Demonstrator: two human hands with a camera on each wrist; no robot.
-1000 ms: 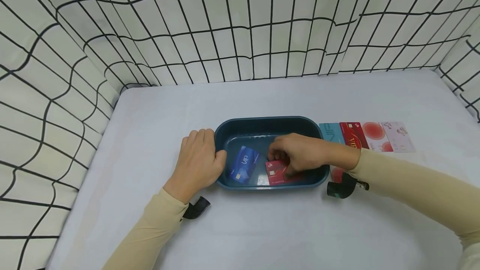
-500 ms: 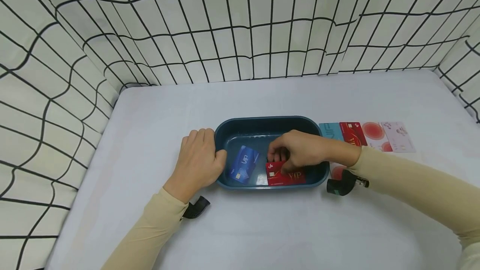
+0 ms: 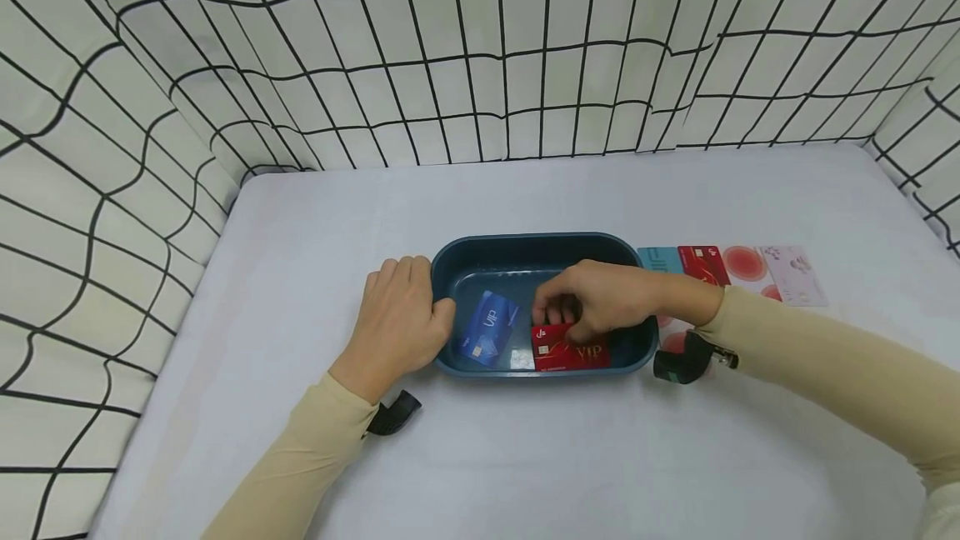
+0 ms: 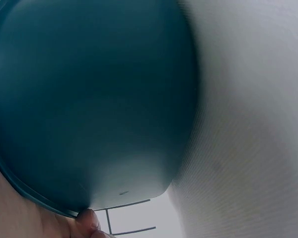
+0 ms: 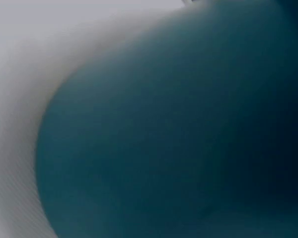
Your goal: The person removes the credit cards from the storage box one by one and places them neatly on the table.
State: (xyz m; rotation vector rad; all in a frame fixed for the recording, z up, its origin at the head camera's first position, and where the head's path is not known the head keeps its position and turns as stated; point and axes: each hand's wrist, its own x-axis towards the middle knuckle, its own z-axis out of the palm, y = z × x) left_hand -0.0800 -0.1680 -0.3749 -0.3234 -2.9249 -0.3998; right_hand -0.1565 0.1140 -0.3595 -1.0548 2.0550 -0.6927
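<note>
A dark teal tray [image 3: 525,237] with rounded corners sits mid-table; its outer wall fills much of the left wrist view. My left hand [image 3: 396,325] grips the tray's left end, the thumb at the rim and a fingertip [image 4: 88,218] under it in the left wrist view. Inside the tray, my right hand [image 3: 600,300] pinches a red VIP card [image 3: 551,352], thumb on its face and fingers curled at its far edge. A blue VIP card [image 3: 489,328] lies slanted to the left of it. The right wrist view shows only the tray's outside [image 5: 139,139], with no fingers in sight.
Right of the tray lie a teal card [image 3: 658,258], another red card [image 3: 703,260], a card with pink circles [image 3: 745,263] and a floral card [image 3: 797,275] in a row. The right wrist partly covers a further pink-circle card [image 3: 673,342]. Black wire mesh [image 3: 502,57] surrounds the table.
The red card has lost its glare and its VIP lettering now shows, with less of it covered by the right thumb. The left hand and tray have stayed in place.
</note>
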